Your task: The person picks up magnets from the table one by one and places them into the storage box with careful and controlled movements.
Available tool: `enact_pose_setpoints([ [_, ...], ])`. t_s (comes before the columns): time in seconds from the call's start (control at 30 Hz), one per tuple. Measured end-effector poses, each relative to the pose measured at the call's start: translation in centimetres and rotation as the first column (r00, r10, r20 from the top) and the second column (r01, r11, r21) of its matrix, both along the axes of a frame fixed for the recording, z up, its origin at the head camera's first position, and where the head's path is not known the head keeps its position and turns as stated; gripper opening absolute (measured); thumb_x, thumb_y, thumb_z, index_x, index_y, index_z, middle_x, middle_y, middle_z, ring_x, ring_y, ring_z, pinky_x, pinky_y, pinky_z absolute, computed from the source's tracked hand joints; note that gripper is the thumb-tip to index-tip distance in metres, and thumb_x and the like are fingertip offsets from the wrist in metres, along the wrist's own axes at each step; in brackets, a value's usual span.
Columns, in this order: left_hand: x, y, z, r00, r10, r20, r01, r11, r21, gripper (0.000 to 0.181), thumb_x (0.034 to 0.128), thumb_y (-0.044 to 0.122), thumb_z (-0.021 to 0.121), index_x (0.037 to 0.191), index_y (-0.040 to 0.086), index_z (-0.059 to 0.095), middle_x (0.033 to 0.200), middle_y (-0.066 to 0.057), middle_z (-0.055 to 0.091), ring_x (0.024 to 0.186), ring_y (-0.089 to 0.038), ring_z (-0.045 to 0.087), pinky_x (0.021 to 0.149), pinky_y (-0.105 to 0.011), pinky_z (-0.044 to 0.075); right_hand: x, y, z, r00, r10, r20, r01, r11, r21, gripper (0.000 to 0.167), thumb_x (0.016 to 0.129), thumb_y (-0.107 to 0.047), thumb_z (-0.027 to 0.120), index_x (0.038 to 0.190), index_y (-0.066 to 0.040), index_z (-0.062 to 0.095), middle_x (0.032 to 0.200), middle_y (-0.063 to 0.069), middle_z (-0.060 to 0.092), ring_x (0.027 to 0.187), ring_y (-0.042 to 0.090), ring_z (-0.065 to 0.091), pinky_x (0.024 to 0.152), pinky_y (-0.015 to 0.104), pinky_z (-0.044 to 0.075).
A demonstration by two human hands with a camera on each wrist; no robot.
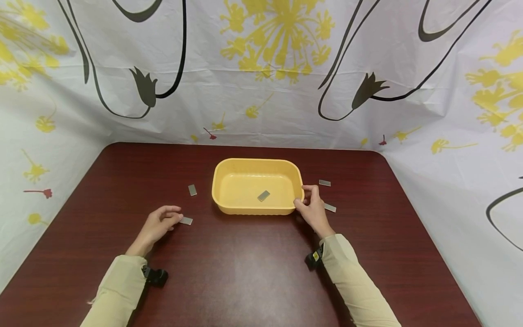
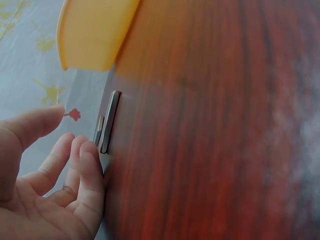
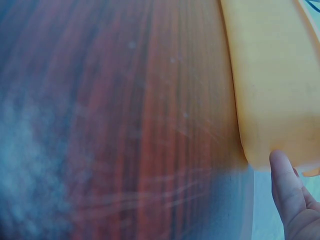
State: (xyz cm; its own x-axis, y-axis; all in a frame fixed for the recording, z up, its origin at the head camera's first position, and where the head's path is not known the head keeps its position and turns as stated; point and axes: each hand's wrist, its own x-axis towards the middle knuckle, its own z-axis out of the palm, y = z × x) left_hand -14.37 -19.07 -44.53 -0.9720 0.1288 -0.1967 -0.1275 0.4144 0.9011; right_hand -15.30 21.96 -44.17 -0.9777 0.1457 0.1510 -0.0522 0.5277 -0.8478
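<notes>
My left hand [image 1: 157, 226] is low over the table's left side, its fingertips at a small grey rectangular piece [image 1: 186, 220]. In the left wrist view the thumb [image 2: 42, 125] stands apart from the fingers, and the piece [image 2: 110, 121] lies just beyond the fingertips. My right hand [image 1: 313, 211] holds the right front corner of a yellow plastic tub [image 1: 253, 211], thumb at the front and fingers at the right side. The right wrist view shows the thumb [image 3: 285, 180] against the tub's outer wall [image 3: 275, 90]. One grey piece [image 1: 263, 195] lies inside the tub.
Another grey piece [image 1: 192, 190] lies left of the tub. To its right are two more, one farther back [image 1: 324, 183] and one beside the right hand [image 1: 330, 207]. The dark red wooden table [image 1: 229, 272] meets a patterned white cloth [image 1: 261, 113] behind.
</notes>
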Motion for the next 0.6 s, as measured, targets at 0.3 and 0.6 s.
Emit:
enact_pose_setpoints([
  [0.3, -0.01, -0.06, -0.47, 1.0, -0.01, -0.026, 0.01, 1.0, 0.006, 0.043, 0.0862, 0.022, 0.057, 0.12, -0.003, 0.047, 0.101, -0.016, 0.056, 0.079, -0.01, 0.057, 0.065, -0.026, 0.046, 0.02, 0.02, -0.08, 1.0, -0.003, -0.004, 0.003, 1.0, 0.016, 0.042, 0.076, -0.01, 0.056, 0.115, -0.006, 0.041, 0.091, 0.012, 0.053, 0.07, 0.017, 0.049, 0.056, 0.022, 0.04],
  [0.6, -0.01, -0.09, -0.42, 0.998, -0.038, -0.055, 0.038, 0.999, 0.002, 0.043, 0.0851, 0.02, 0.059, 0.118, -0.006, 0.047, 0.099, -0.018, 0.056, 0.08, -0.014, 0.056, 0.063, -0.025, 0.046, 0.01, 0.05, -0.14, 1.0, -0.001, 0.009, 0.001, 1.0, 0.002, 0.042, 0.076, -0.012, 0.055, 0.115, -0.007, 0.041, 0.093, 0.013, 0.053, 0.072, 0.019, 0.05, 0.057, 0.025, 0.041],
])
